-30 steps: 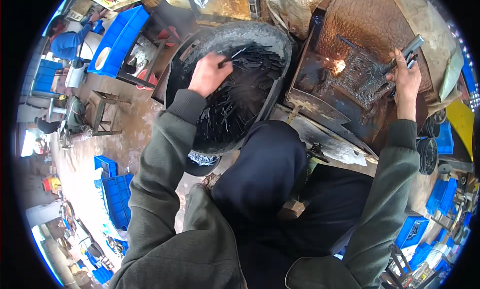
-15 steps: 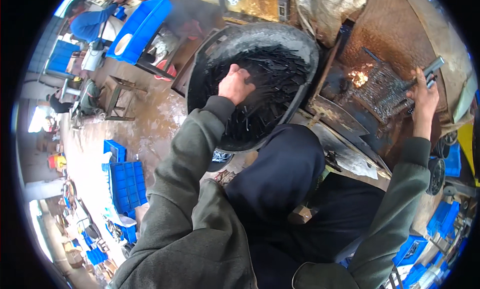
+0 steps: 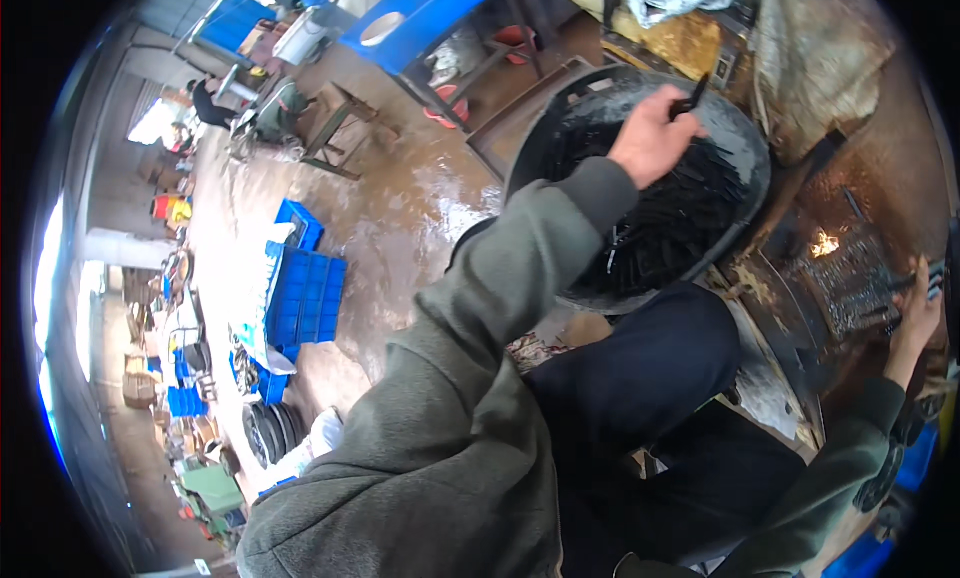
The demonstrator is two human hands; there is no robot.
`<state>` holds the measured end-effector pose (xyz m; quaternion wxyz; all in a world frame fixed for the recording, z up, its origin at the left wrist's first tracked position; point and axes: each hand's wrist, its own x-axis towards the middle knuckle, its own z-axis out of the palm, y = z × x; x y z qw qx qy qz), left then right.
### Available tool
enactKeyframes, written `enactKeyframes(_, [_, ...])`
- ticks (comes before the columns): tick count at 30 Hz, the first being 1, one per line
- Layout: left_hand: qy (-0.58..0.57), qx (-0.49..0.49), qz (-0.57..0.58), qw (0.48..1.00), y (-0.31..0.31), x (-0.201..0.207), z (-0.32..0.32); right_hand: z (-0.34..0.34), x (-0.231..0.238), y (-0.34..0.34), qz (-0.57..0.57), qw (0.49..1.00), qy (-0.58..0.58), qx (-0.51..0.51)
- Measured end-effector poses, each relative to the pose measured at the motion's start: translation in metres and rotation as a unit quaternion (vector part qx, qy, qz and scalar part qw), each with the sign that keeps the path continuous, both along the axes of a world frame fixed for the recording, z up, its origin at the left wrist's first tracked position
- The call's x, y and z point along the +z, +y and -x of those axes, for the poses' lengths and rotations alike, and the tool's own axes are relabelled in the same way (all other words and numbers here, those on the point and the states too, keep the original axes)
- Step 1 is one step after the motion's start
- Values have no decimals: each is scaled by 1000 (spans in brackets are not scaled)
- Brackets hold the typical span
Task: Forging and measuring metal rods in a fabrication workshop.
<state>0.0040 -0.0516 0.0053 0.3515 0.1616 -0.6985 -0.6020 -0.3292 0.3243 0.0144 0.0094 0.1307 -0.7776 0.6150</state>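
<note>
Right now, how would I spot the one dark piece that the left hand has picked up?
Find the big round black basin heaped with dark metal strips, at the top of the view. The left hand is raised over its far side. The piece juts up from the fingers; unlike the strips lying flat in the heap, it is lifted clear and points upward.

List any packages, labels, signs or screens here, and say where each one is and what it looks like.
No labels, signs or screens can be made out.
Blue crates: stacked on the wet floor, left of the sleeve; rectangular, ribbed plastic.
More blue crates: far left by the wall; small, stacked.
White bag: on the floor beside black tyres; crumpled.
</note>
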Motion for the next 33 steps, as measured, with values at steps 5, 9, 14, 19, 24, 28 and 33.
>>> enactKeyframes(5, [66,-51,-191,978,44,41,48,21,-12,18,-37,999,-11,12])
enactKeyframes(9, [156,-93,-207,961,88,45,97,4,-4,0,-24,998,52,34])
enactKeyframes(14, [120,-194,-303,925,162,63,127,13,-3,25,-54,998,17,38])
enactKeyframes(19, [90,-258,-381,883,204,55,157,-51,27,-29,-74,996,34,-36])
enactKeyframes(24, [-50,-260,-244,933,215,44,164,-69,45,-38,-38,997,50,-50])
enactKeyframes(28, [-36,-297,-295,907,216,18,164,-66,44,-30,6,999,36,-39])
enactKeyframes(33, [-95,-278,-256,921,212,17,163,-68,39,-32,35,999,38,-4])
